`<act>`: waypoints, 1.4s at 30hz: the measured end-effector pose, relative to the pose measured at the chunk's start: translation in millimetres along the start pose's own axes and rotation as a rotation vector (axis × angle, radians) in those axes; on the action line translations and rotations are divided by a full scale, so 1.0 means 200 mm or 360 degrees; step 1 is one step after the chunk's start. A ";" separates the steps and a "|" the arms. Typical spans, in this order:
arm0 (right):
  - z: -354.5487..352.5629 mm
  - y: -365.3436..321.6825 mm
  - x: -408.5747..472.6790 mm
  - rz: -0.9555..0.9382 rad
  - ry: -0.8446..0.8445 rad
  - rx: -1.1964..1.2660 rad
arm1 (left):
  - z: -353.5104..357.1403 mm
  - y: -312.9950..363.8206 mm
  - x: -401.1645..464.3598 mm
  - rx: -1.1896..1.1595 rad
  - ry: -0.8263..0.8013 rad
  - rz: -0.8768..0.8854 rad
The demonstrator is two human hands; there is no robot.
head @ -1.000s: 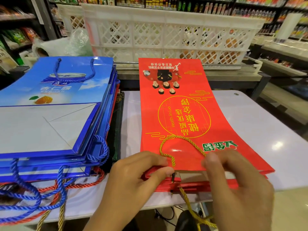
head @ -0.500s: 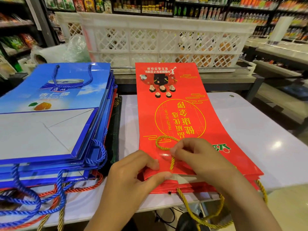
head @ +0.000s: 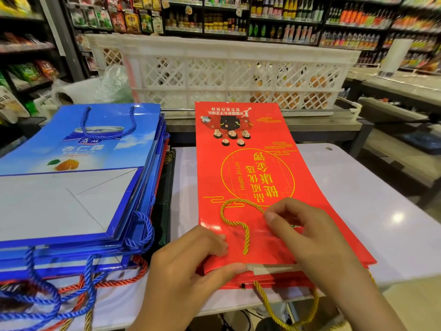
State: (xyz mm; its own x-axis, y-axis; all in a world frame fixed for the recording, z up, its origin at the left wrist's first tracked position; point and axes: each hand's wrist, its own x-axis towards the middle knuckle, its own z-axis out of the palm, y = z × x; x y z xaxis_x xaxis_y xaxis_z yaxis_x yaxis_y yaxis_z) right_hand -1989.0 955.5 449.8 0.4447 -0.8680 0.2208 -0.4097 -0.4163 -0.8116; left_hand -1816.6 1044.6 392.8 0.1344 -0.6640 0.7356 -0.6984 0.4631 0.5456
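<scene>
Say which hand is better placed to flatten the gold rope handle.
Probably right. The right hand pinches the gold rope handle on the red bag; the left hand grips the bag's near edge.

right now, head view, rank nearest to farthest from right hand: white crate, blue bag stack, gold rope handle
1. gold rope handle: pinched by the right hand, on the red bag
2. blue bag stack: to the left
3. white crate: far back
</scene>
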 end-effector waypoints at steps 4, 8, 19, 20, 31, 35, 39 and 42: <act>-0.10 0.05 0.03 0.0191 0.0322 -0.0483 | 0.00 0.01 0.00 -0.0100 0.0119 0.0011; -0.21 0.17 0.09 0.0708 0.0259 -0.0682 | -0.01 0.02 0.00 -0.0354 0.0184 -0.0184; -0.27 0.18 0.12 0.0678 0.0268 0.0073 | -0.06 0.04 0.01 -0.0321 -0.0085 -0.0514; -0.28 0.18 0.11 0.0659 0.0293 0.0188 | -0.06 0.05 0.02 -0.0301 -0.0103 -0.0558; -0.31 -0.03 0.03 0.0379 -0.0186 0.1114 | 0.23 0.26 0.68 0.0336 -0.0432 -0.0727; -0.26 -0.07 0.02 0.0096 -0.0394 0.1519 | 0.29 0.40 0.89 0.0681 -0.0510 -0.0792; -0.18 -0.03 0.06 0.0004 -0.0429 0.1788 | 0.25 0.46 0.95 0.0856 -0.0503 -0.0823; -0.13 -0.04 0.06 -0.0081 -0.0427 0.1891 | 0.19 0.46 0.93 0.0893 -0.0340 -0.0763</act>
State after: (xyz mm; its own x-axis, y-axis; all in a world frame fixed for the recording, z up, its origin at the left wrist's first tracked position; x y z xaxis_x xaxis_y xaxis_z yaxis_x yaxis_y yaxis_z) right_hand -2000.4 941.8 473.4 0.6469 -0.7161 0.2619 0.5343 0.1806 -0.8258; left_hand -1882.7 941.9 564.2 0.4133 -0.8426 0.3453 -0.8580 -0.2335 0.4575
